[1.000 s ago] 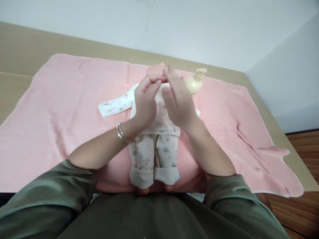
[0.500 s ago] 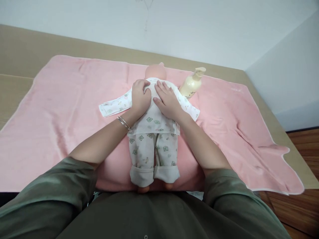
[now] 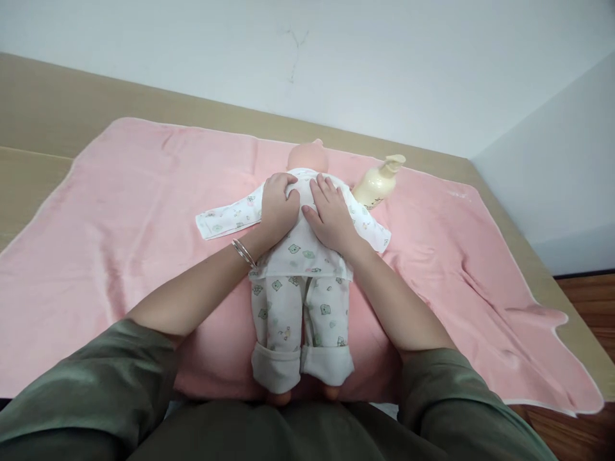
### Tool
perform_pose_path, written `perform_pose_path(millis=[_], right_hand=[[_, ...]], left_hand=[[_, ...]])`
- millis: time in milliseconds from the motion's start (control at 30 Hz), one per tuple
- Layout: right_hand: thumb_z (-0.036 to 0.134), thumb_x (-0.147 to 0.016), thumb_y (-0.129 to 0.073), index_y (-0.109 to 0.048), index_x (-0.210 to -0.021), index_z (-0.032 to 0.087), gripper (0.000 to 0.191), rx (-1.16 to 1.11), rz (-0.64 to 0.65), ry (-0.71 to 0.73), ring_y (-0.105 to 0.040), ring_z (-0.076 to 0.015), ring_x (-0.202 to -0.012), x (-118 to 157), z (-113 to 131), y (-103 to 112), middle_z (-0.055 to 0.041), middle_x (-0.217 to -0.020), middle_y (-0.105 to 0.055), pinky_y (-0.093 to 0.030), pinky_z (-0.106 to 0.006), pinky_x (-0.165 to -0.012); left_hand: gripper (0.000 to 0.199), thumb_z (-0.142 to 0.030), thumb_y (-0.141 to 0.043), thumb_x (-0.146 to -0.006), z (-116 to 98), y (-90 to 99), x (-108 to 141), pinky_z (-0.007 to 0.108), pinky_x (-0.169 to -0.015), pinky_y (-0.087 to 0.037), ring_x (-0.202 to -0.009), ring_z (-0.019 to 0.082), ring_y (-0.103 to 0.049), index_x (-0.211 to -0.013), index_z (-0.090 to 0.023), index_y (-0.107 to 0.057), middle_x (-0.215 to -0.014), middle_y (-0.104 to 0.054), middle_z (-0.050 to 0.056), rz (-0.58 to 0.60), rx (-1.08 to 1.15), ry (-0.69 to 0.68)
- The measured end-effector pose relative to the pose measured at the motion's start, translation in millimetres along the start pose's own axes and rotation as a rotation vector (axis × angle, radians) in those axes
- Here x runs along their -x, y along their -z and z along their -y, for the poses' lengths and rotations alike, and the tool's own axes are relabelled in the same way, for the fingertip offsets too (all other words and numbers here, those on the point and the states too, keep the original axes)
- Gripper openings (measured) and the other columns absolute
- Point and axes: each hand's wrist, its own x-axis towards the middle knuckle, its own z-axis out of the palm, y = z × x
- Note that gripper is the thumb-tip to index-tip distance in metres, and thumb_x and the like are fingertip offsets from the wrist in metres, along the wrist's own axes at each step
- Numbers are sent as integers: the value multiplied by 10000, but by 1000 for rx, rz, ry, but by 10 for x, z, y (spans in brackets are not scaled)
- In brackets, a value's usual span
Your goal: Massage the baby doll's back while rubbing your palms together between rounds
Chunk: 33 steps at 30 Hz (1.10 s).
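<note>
"So, where's the doll [image 3: 303, 266]?"

"Lying on the pink blanket [image 3: 158, 192], head [image 3: 307, 157] toward the surface's [image 3: 48, 83] far edge, feet [image 3: 278, 399] at the near edge."

"And the grip?"

"Released: left hand [image 3: 278, 206] and right hand [image 3: 332, 218] both rest on its shirt [image 3: 305, 244]."

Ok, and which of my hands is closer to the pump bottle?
Right. Your right hand lies on the right side of the white shirt, near the bottle but not touching it. Your left hand rests on the shirt's left side, farther away.
</note>
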Motion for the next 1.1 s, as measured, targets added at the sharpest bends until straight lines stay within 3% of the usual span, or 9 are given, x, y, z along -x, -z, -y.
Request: perform_pose_path(millis=[333, 467, 600, 700, 833, 933, 1033, 1100], right_hand=[[495, -1080, -395, -336, -1685, 109, 721, 25, 1, 8, -152, -372, -1705, 37, -18, 17, -183, -1805, -197, -142, -682, -1372], [378, -1082, -398, -327, -1690, 89, 678, 85, 38, 0, -136, -392, -1704, 58, 70, 93, -202, -1807, -177, -163, -673, -1373], [211, -1034, -375, -380, -1661, 49, 647, 148, 92, 96, -152, -375, -1705, 143, 258, 144, -209, -1792, -230, -178, -657, -1385], [204, -1015, -376, -412, -1632, 7, 649, 168, 89, 206, -226, -350, -1691, 175, 339, 106, -194, -1761, -328, -199, -616, -1400], [268, -1045, -371, -486, -1606, 76, 604, 127, 90, 259, -264, -311, -1684, 40, 215, 82, -141, -1736, -402, -175, -613, -1406], [342, -1073, -402, -439, -1644, 104, 620, 100, 91, 133, -220, -325, -1696, -98, 92, 136, -128, -1767, -340, -160, -614, -1402], [395, -1102, -375, -319, -1666, -37, 712, 149, 31, -189, -262, -421, -1665, -64, 160, 158, -258, -1748, -320, -208, -608, -1382], [384, -1108, -362, -304, -1649, -94, 725, 216, -7, -274, -295, -471, -1639, 64, 311, 118, -326, -1720, -324, -239, -609, -1367]], left_hand=[[244, -187, -517, -850, 128, 61, 92, 477, -1148, -525, -1170, 278, -677, -1021, -258, -677, -1152, -771, 78, 70, 51, -82], [258, -174, -520, -854, 141, 59, 83, 483, -1173, -522, -1203, 283, -680, -1026, -243, -699, -1183, -771, 92, 66, 60, -84], [442, -168, -546, -857, 125, 78, 97, 535, -1303, -412, -1345, 301, -649, -1274, -214, -684, -1344, -736, 119, 87, 92, -16], [616, -154, -527, -882, 149, 98, 117, 534, -1351, -354, -1457, 286, -592, -1490, -245, -568, -1472, -685, 107, 105, 152, 47], [603, -169, -509, -898, 199, 111, 117, 522, -1317, -412, -1461, 289, -594, -1491, -244, -587, -1504, -682, 99, 130, 146, 61], [606, -174, -483, -901, 200, 122, 99, 511, -1319, -413, -1441, 283, -608, -1498, -183, -589, -1501, -686, 115, 143, 88, 38], [625, -189, -457, -907, 169, 138, 88, 504, -1321, -413, -1425, 277, -616, -1518, -129, -570, -1483, -697, 130, 166, 30, 9], [621, -195, -442, -909, 144, 148, 87, 503, -1317, -418, -1430, 282, -611, -1508, -105, -580, -1491, -690, 139, 172, 16, 19]])
